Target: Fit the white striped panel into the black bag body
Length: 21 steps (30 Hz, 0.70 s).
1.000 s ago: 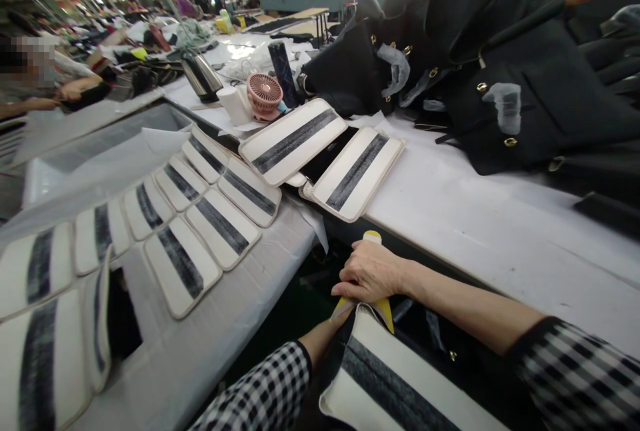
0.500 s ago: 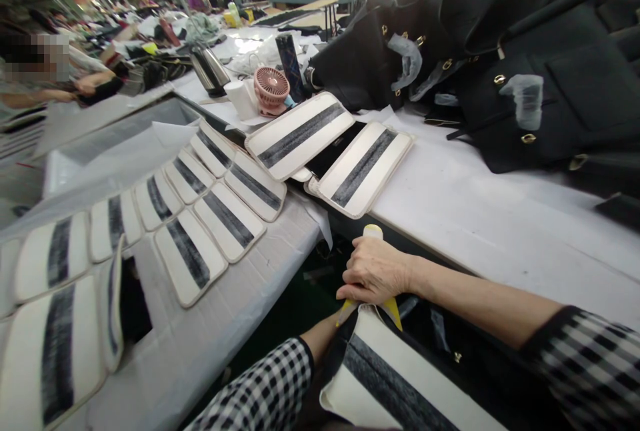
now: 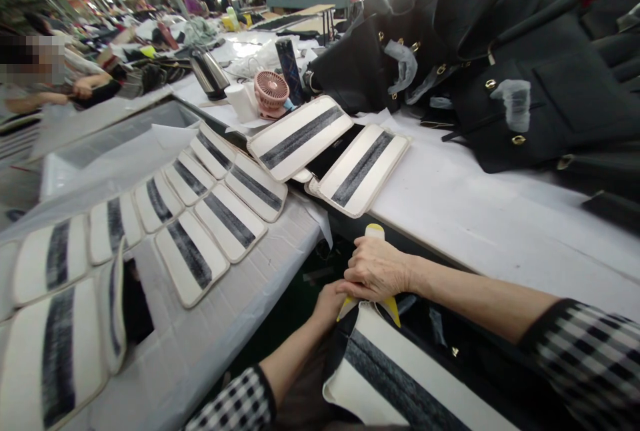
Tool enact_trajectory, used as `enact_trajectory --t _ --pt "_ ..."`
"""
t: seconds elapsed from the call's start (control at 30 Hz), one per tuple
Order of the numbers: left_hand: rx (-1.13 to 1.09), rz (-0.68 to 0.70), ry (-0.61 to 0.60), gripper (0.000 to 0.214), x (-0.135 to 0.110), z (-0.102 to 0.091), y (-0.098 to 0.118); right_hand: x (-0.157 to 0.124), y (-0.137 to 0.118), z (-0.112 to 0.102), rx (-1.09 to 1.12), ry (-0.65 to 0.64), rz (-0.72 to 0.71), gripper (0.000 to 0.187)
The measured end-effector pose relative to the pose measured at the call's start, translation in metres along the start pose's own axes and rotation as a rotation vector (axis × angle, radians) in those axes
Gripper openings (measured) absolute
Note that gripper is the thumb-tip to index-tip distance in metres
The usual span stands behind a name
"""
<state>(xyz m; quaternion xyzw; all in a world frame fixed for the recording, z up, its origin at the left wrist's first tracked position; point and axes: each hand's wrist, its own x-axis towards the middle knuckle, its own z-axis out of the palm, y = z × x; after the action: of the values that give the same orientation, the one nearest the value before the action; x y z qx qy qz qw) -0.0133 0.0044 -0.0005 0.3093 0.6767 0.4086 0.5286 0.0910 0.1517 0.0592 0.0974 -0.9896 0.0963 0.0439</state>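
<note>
Right hand (image 3: 377,269) has its fingers clamped round the yellow tool (image 3: 374,231), at the striped panel (image 3: 400,377) at 6 o'clock. Left hand (image 3: 330,301) is tucked beneath, grip hidden. Laid-out panels (image 3: 210,244) line the tabletop (image 3: 475,217) at 10 o'clock, seemingly done; this one isn't.

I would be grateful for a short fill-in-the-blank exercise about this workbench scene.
The right hand grips a ____ and white tool.
The small fan near the kettle is ____.
Next to the left hand lies a cream panel with one dark ____ along it.
Missing words: yellow; pink; stripe.
</note>
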Motion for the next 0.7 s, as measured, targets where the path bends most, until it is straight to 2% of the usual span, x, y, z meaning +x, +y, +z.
enact_trajectory --t 0.13,0.2,0.27,0.33,0.4,0.7 --pt "-0.107 0.125 -0.020 0.047 -0.032 -0.016 0.022 -0.001 -0.002 0.001 -0.001 -0.002 0.030 0.052" --pt "-0.065 0.173 -0.073 0.037 -0.050 -0.017 0.033 -0.002 -0.003 0.002 -0.013 0.008 0.040 0.052" --pt "0.062 0.175 -0.065 0.026 -0.061 -0.015 0.040 -0.003 -0.004 0.003 -0.021 0.014 0.051 0.053" --pt "0.214 0.167 -0.009 0.021 -0.066 -0.011 0.042 -0.004 -0.005 0.004 -0.024 0.013 0.064 0.055" --pt "0.334 0.180 0.027 0.029 -0.067 -0.007 0.042 -0.004 -0.007 0.003 -0.025 0.012 0.070 0.057" --pt "0.581 0.266 0.031 0.024 -0.070 -0.006 0.045 -0.005 -0.011 0.002 -0.042 0.019 0.117 0.057"
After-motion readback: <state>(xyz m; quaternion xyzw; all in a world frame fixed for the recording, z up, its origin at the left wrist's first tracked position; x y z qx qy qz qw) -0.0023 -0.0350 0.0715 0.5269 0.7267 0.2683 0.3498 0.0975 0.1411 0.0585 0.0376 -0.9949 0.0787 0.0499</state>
